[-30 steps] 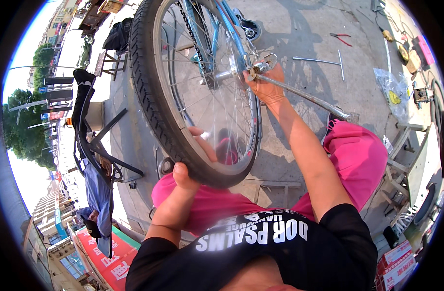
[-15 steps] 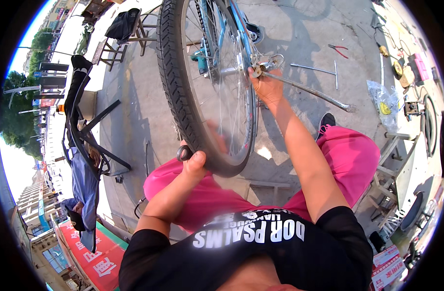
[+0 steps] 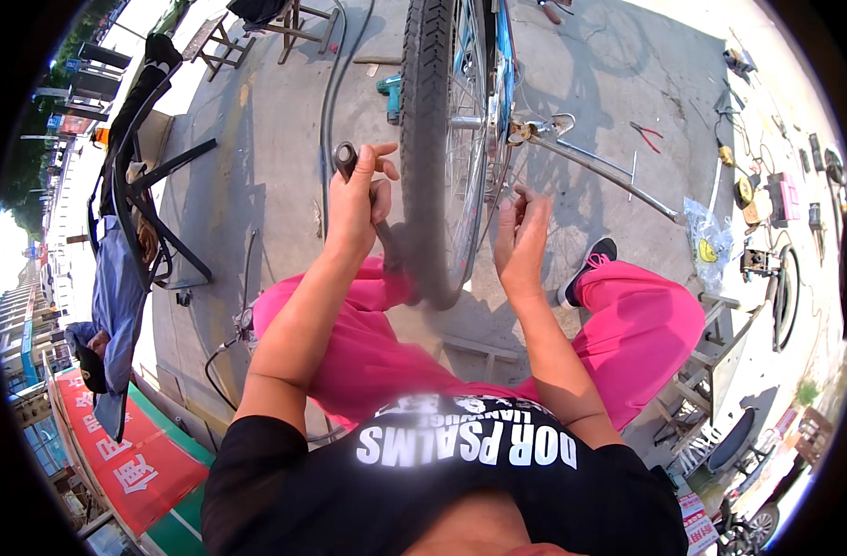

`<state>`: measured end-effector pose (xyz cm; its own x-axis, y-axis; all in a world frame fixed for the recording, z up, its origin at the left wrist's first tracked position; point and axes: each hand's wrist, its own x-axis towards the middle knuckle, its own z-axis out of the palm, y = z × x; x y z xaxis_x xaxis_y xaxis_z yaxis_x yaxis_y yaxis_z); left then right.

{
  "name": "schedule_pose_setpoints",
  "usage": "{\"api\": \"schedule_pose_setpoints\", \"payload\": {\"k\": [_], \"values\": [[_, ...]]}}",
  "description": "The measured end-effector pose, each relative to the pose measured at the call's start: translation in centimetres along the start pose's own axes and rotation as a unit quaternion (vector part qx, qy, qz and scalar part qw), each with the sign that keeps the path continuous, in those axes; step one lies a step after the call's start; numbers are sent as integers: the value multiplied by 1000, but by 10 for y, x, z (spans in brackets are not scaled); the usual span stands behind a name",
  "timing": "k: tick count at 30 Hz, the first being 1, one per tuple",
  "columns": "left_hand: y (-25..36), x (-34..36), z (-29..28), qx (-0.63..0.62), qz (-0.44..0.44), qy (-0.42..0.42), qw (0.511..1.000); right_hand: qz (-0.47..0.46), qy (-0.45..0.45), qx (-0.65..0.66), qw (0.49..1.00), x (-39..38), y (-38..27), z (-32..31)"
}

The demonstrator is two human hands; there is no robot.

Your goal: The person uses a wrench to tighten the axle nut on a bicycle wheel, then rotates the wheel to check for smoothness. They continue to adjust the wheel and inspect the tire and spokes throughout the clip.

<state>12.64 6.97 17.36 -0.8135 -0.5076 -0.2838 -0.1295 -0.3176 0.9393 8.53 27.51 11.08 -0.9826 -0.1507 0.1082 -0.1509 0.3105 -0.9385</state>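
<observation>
We have the bicycle wheel [image 3: 425, 111] upright before us, blocking the ground behind it. A person in blue [image 3: 119, 259] sits well off to our left. A metal rod [image 3: 608, 178] juts rightward from the hub, lying across our way to the T-shaped bar [image 3: 633, 165]. Past it rests a clear plastic bag [image 3: 706, 246]. Beyond the tyre sits a teal power tool [image 3: 391, 97]. Our right hand [image 3: 523, 236], empty with fingers bent, is just beside the spokes; our left hand [image 3: 357, 208] grips a dark ring-ended tool [image 3: 345, 159]. Red-handled pliers [image 3: 646, 137] lie farther right.
</observation>
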Motion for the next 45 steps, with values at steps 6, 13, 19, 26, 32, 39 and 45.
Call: {"api": "schedule_pose_setpoints", "payload": {"k": [6, 13, 19, 26, 32, 39, 45], "values": [[22, 27, -15, -91, 23, -59, 994, -185, -99, -60, 976, -41, -25, -16], [46, 29, -55, -391, -94, -312, 861, -106, -181, -6, 978, -67, -85, -34], [78, 18, -71, -338, 112, -294, 887, -154, -204, -28, 966, -58, -154, -45], [81, -11, -30, 54, 554, 5, 831, 306, -398, 211, 838, 14, -228, 29], [99, -24, -33, 0, 647, -4, 763, 362, -387, 273, 803, 25, -241, 89], [62, -45, -16, 205, 604, -10, 770, 284, -435, 9, 855, 113, -218, 94], [34, -76, -14, 256, 345, -224, 875, 171, -473, -449, 739, 170, -221, 123]]}}
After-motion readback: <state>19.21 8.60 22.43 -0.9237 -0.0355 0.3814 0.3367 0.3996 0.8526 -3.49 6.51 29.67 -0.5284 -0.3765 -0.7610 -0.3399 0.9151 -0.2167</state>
